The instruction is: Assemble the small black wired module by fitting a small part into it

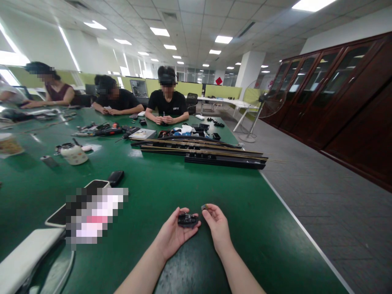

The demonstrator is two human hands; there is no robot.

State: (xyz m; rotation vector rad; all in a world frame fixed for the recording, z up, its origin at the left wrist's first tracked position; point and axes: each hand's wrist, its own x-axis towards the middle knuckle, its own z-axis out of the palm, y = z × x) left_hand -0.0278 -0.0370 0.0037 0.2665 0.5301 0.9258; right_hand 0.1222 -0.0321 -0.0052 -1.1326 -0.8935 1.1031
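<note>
On the fingers of my left hand (174,233) rests a small black device (188,220) with its upper side uncovered, showing what look like inner parts; the thumb steadies it. My right hand (218,223) pinches a small grey piece (204,207) between thumb and fingertips, a short gap to the right of the device. What kind of piece it is, I cannot make out. Both hands are held above the near part of the green table (245,228).
Long black rails (225,160) and thin brass-coloured rods (202,151) lie across the table ahead. At left are a phone (88,196), a white power bank (30,253) with a cable, and a jar (73,154). Co-workers (168,102) sit opposite; a fan (260,102) stands right.
</note>
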